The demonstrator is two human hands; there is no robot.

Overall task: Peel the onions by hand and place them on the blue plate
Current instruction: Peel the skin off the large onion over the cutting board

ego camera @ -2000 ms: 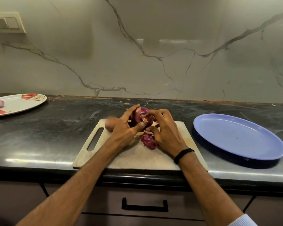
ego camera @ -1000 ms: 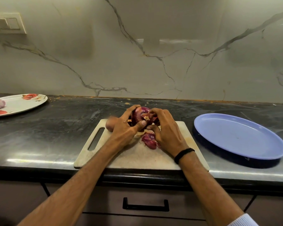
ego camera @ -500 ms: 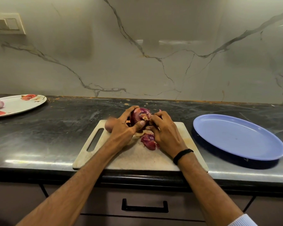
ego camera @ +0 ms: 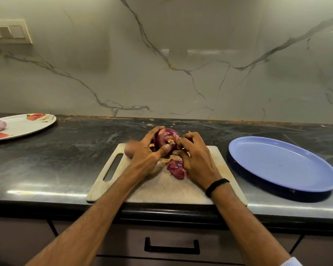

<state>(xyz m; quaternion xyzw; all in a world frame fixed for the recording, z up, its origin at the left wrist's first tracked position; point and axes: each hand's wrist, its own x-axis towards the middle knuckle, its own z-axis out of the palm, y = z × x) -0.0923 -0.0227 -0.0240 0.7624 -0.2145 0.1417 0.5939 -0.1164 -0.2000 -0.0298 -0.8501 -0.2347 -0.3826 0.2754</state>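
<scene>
Two hands hold the round red-purple onion (ego camera: 164, 135), our left hand (ego camera: 145, 157) gripping, our right hand (ego camera: 196, 160) pinching its skin, nearer the oval blue plate (ego camera: 277, 164) rightward.

Dark stone surface (ego camera: 65, 160), glossy, crumbs scattered along back edge. Pale stained board (ego camera: 161, 191) at middle, near front edge, slotted at left end. White plate (ego camera: 25, 127) with red flower print at far left, partly out of frame. Veined marble wall (ego camera: 181, 54) behind. Switch panel (ego camera: 8, 31) upper left. Black drawer handle (ego camera: 171, 250) below surface.
</scene>
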